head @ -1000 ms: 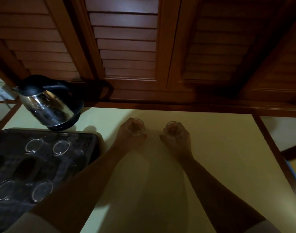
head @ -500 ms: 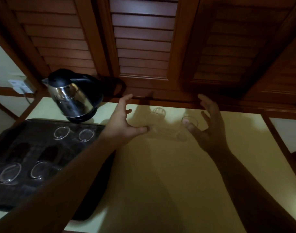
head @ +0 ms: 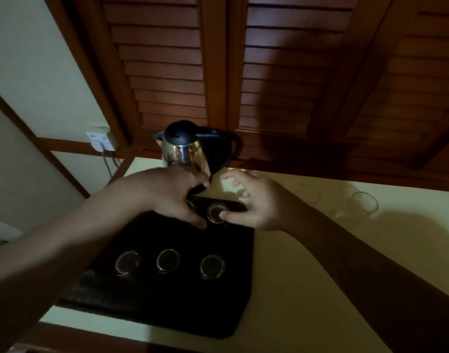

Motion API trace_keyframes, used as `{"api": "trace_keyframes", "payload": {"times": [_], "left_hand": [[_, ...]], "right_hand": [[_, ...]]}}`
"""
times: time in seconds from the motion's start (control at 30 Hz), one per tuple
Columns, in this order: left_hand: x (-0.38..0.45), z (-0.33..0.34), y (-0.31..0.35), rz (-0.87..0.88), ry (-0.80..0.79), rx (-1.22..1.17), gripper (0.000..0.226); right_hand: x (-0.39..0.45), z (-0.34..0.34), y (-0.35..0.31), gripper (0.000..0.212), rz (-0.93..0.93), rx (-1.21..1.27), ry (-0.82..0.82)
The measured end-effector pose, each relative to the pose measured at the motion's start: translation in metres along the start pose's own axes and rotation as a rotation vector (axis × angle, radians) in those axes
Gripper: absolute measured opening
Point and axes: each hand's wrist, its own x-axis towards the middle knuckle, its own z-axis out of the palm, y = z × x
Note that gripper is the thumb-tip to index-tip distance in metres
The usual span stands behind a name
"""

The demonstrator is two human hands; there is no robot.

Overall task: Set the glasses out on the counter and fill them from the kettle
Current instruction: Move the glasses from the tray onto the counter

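Note:
A black tray point(head: 167, 304) lies on the pale counter point(head: 307, 276) at the left. Three clear glasses point(head: 167, 261) stand in its near row. My left hand point(head: 172, 197) curls round a far-row glass point(head: 191, 203), which it mostly hides. My right hand point(head: 251, 202) hovers over the neighbouring glass point(head: 213, 211), thumb at its rim and fingers spread. Two clear glasses stand on the counter to the right, one point(head: 308, 193) nearer the tray and one point(head: 364, 202) further out. The steel kettle point(head: 187, 149) with a black lid stands just behind the tray.
Brown louvred doors point(head: 282, 72) close off the back of the counter. A wall socket point(head: 101, 141) with a cable sits left of the kettle. The counter's wooden front edge point(head: 91, 340) runs below the tray.
Both hands left the two glasses on the counter and swung left to the tray's far row. My view turned left, so the tray and kettle now sit near the centre.

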Motion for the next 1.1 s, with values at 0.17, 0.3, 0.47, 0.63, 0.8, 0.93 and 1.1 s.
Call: {"api": "trace_keyframes", "payload": {"times": [0.17,0.3,0.47,0.63,0.8,0.93,1.1], "left_hand": [[0.027,0.046,-0.019,0.077,-0.093,0.330,0.100],[0.038,0.057,-0.022,0.101,-0.018,0.431,0.061],[0.032,0.063,-0.050,0.064,0.072,0.206,0.048],[0.011,0.076,-0.097,0.042,0.257,-0.582,0.042],[-0.006,0.086,-0.108,-0.055,0.458,-1.089,0.052],[-0.009,0.092,-0.107,-0.101,0.535,-1.327,0.066],[-0.010,0.093,-0.099,-0.071,0.447,-1.432,0.044]], "right_hand": [[0.031,0.052,-0.006,0.069,0.106,-0.272,-0.174],[0.045,0.065,-0.012,0.063,0.238,-0.372,-0.281],[0.045,0.056,-0.016,0.054,0.329,-0.347,-0.231],[0.024,0.042,-0.009,0.042,0.473,0.008,-0.060],[0.007,0.046,-0.012,0.056,0.561,0.562,0.022],[0.003,0.058,-0.021,0.047,0.513,0.825,0.067],[0.012,0.076,-0.032,0.036,0.409,0.896,0.102]]}}
